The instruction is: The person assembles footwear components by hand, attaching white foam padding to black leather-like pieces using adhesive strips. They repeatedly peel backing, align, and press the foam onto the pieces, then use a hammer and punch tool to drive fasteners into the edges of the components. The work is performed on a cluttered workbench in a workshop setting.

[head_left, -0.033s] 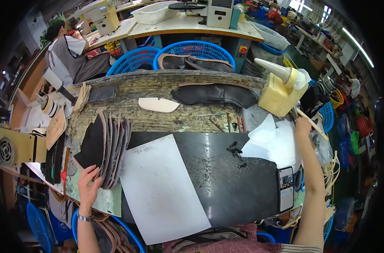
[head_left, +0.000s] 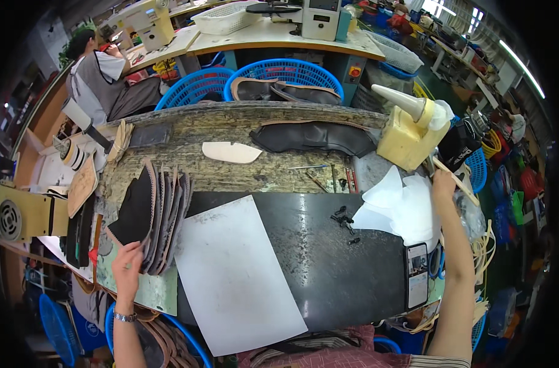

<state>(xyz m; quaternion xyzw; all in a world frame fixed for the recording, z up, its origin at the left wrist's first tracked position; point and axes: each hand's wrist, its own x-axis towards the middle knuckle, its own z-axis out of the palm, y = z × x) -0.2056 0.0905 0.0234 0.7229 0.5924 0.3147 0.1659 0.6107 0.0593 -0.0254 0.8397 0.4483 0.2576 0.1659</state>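
Fingers half-curled, left hand touched dark pieces.
Right hand was by a stick; both grips were unclear.

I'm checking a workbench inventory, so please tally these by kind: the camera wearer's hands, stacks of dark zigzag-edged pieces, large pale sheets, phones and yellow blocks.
Hands: 2 (left hand, right hand)
Stack of dark pieces: 1
Large pale sheet: 1
Phone: 1
Yellow block: 1
Total: 6

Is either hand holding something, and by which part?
Cannot be told for sure: the left hand meets the black stack at its lower edge; the right hand is at the upper end of the wooden handle.
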